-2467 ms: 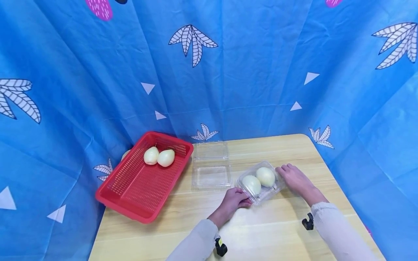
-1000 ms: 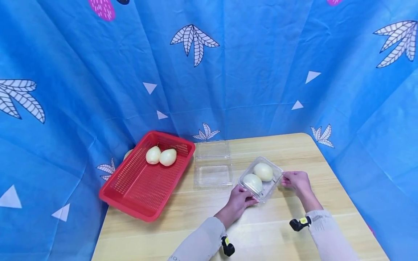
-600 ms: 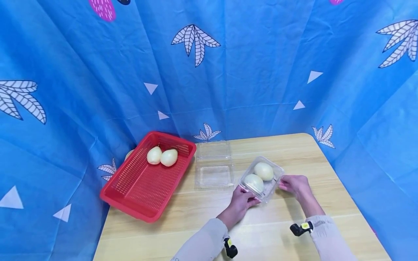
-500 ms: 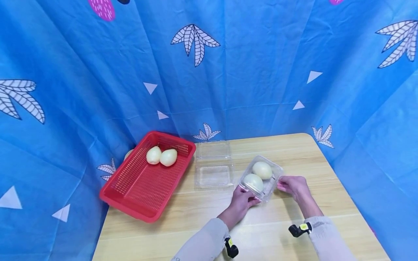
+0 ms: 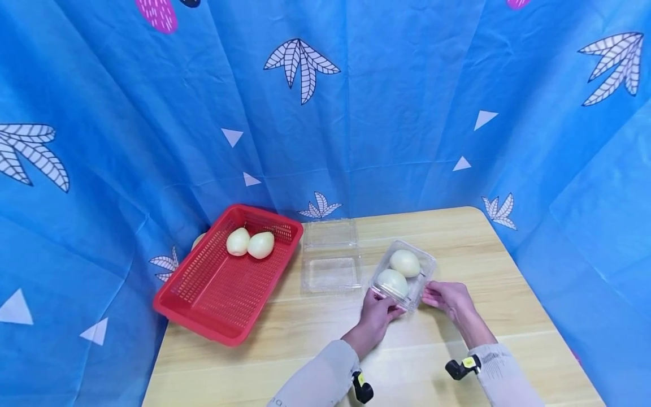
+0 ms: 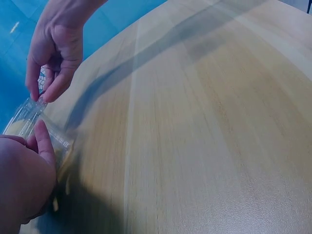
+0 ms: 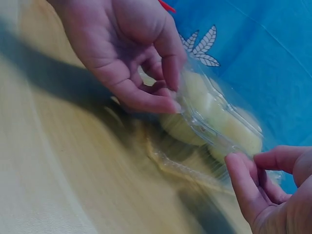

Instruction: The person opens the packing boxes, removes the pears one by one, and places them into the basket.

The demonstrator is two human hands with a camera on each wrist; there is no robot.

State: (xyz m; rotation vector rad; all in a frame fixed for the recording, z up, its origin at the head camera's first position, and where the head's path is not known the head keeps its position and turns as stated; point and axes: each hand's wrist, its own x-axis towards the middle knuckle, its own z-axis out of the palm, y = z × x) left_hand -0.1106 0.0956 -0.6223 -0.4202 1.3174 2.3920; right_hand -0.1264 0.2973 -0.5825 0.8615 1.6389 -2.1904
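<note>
A clear plastic clamshell box [image 5: 418, 282] with its lid down over two pale pears [image 5: 405, 263] is between my hands on the right side of the table. My left hand [image 5: 375, 314] pinches its near left edge, thumb and fingers also seen in the right wrist view. At the near right corner, the fingertips of my right hand [image 5: 450, 297] pinch the edge; the right wrist view shows thumb and forefinger [image 7: 275, 158] meeting there. Whether the lid is fully snapped is too unclear to tell. The pears' far sides are hidden in the head view.
A red perforated basket [image 5: 229, 288] stands at the left, with two pears [image 5: 261, 245] at its far end. Beside it lies another clear clamshell [image 5: 331, 274], lid spread open. A pale round edge [image 5: 198, 240] shows behind the basket. Blue curtains hang around the table [image 5: 305, 362].
My right hand has slid along the box's right side toward its near corner, fingers now pinching. The box has turned slightly and shifted a little left. My left hand keeps its hold.
</note>
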